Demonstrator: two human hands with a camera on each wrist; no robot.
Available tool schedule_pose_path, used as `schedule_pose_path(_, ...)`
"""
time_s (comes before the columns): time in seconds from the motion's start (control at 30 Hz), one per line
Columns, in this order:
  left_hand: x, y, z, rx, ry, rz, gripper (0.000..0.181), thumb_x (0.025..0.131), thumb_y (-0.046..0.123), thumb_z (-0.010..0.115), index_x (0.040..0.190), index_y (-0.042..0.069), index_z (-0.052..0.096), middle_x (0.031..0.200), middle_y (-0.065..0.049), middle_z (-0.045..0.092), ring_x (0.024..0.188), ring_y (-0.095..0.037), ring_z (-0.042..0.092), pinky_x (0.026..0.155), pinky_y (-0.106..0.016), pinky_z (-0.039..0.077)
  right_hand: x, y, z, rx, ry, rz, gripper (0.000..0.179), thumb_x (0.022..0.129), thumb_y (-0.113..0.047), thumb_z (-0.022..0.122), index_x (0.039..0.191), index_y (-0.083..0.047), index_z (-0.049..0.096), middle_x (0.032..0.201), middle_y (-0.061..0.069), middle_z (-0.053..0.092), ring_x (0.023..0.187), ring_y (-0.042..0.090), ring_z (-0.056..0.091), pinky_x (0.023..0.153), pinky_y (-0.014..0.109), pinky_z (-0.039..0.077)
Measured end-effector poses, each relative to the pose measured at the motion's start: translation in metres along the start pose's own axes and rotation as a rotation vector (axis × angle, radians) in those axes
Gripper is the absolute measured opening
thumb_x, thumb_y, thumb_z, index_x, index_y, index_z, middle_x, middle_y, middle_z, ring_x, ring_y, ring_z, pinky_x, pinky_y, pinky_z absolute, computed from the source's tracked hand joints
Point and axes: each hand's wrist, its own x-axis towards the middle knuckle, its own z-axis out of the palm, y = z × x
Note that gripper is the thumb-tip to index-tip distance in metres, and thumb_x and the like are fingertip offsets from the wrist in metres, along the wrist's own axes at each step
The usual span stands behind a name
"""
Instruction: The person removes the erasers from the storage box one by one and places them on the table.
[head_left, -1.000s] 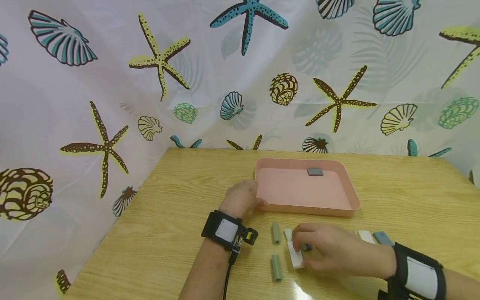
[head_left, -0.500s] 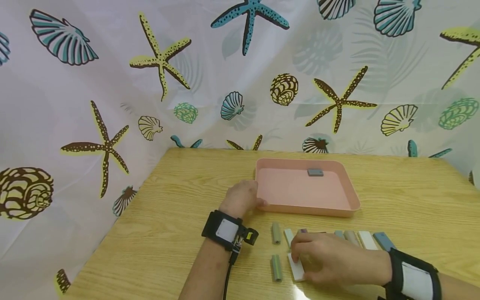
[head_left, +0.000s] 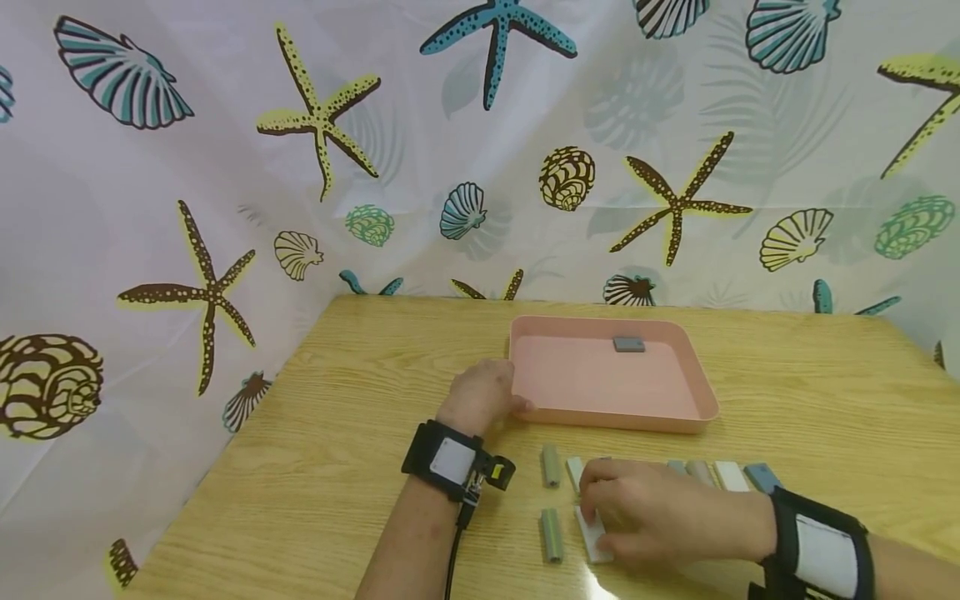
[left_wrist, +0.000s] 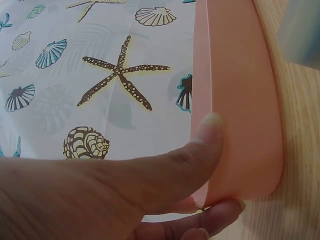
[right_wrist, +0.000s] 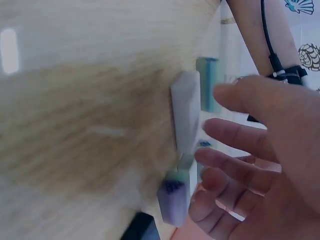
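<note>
My left hand (head_left: 480, 396) grips the near left corner of a pink tray (head_left: 600, 417); in the left wrist view the thumb lies on the tray's rim (left_wrist: 212, 75) and the fingers curl around below it. My right hand (head_left: 667, 508) hovers over a white rectangular block (head_left: 592, 533) on the table. In the right wrist view its thumb and fingers are spread loosely, close beside the white block (right_wrist: 185, 112) with nothing gripped. A purple block (right_wrist: 173, 202) lies close to the fingertips.
Two greenish blocks (head_left: 551, 535) lie left of the white one. Behind the right hand runs a row with a tan block (head_left: 701, 472), another white block (head_left: 731, 476) and a blue block (head_left: 762, 477). A grey block (head_left: 628, 344) lies inside the tray.
The white block under my right hand has slid toward the near edge, away from the pale block behind it. The right hand shifted slightly nearer and left; the left hand kept still.
</note>
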Motion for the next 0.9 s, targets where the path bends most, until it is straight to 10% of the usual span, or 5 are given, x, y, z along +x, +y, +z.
schedule_pose_path(0.43,0.001,-0.001,0.0,0.004,-0.008,-0.002,0.04,0.076,0.037,0.072,0.099,0.007,0.058,0.078,-0.005,0.056,0.065,-0.017,0.049,0.053,-0.028,0.037,0.017,0.051,-0.042,-0.197,0.298,0.149,0.01,0.084,-0.02,0.066,0.083,-0.023,0.057,0.08,-0.011,0.051,0.063,0.007,0.043,0.056,0.024,0.039)
schedule_pose_path(0.9,0.001,-0.001,0.0,0.019,0.004,0.017,0.039,0.076,0.037,0.072,0.098,0.008,0.057,0.08,-0.004,0.056,0.068,-0.017,0.049,0.056,-0.029,0.038,0.035,0.112,-0.062,-0.348,0.382,0.259,0.017,0.076,-0.015,0.072,0.074,-0.014,0.055,0.068,-0.004,0.054,0.063,0.012,0.049,0.059,0.032,0.043)
